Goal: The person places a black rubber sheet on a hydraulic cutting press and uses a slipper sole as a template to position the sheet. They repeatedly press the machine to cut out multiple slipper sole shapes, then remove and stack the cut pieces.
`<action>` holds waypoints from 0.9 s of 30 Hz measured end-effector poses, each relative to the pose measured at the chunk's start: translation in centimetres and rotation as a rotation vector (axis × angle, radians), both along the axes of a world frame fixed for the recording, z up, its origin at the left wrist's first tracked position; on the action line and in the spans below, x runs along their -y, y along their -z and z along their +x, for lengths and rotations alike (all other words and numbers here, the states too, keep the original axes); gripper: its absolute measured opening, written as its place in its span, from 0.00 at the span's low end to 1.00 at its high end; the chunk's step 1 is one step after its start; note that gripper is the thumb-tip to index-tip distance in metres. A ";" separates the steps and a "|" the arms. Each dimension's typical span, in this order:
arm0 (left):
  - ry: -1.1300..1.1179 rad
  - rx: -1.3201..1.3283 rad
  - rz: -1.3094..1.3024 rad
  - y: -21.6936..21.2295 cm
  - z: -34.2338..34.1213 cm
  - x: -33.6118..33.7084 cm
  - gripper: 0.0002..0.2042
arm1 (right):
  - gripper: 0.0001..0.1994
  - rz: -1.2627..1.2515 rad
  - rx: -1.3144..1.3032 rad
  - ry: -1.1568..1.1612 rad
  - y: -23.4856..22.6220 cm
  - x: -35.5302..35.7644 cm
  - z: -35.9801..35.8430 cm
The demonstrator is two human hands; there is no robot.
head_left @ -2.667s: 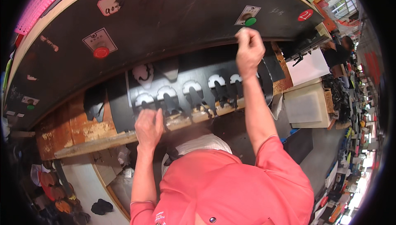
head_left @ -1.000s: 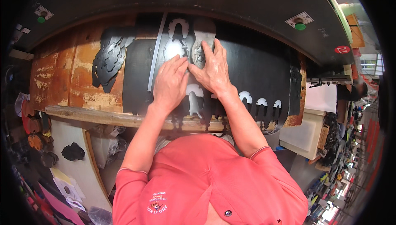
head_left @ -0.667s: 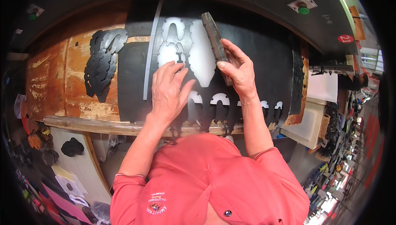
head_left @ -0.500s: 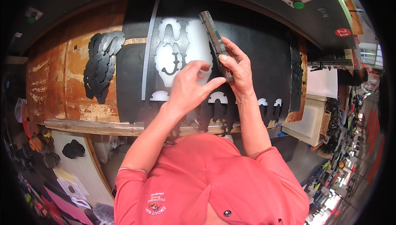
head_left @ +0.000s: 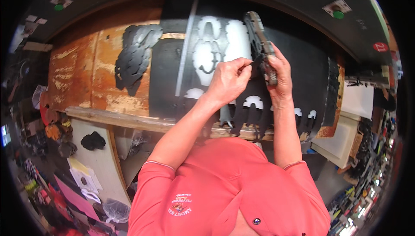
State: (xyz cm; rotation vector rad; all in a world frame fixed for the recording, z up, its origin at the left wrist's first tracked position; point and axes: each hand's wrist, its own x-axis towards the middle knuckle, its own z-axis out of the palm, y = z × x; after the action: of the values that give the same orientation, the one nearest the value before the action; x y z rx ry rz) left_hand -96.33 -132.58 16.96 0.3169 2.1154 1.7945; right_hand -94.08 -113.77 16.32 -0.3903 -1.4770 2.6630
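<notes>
My right hand (head_left: 282, 73) grips the lower end of a metal cutting die (head_left: 260, 32), a long wavy-edged frame held upright on its side above the sheet. My left hand (head_left: 229, 82) is closed in a pinch beside the die's inner side. A dark bit seems to show at its fingertips, too small to name. Below both hands lies a black sheet (head_left: 304, 73) with shaped openings cut out. White surface (head_left: 237, 41) shows through these openings, and a curved black strip (head_left: 209, 66) lies across one.
Black cut pieces (head_left: 134, 58) lie overlapping on the worn wooden board (head_left: 73, 76) at left. A dark machine beam with green buttons (head_left: 338, 14) spans the far side. A wooden rail (head_left: 112, 120) runs along the near edge. A pale cabinet (head_left: 339, 143) stands at right.
My left hand has gone from spread fingers to a pinch close to the die. The die stands more upright in my right hand. The whole view has shifted, with the scene further right.
</notes>
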 end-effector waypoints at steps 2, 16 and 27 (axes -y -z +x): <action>-0.019 -0.041 0.065 0.1 0.0 0.1 0.10 | 0.28 -0.008 -0.017 -0.008 0.1 -0.1 -0.1; -0.726 -0.331 -0.147 0.5 -2.0 16.8 0.08 | 0.37 0.054 -0.079 -0.025 0.5 -0.5 -0.4; -0.949 -0.313 -0.672 1.2 -1.2 23.4 0.12 | 0.37 0.041 -0.074 -0.002 1.0 -0.5 -0.2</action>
State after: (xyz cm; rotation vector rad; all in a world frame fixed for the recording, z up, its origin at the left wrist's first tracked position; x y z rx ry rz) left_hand -97.56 -155.98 15.78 -0.7415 3.2559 1.2694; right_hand -94.30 -113.30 15.35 -0.2844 -1.5083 2.6135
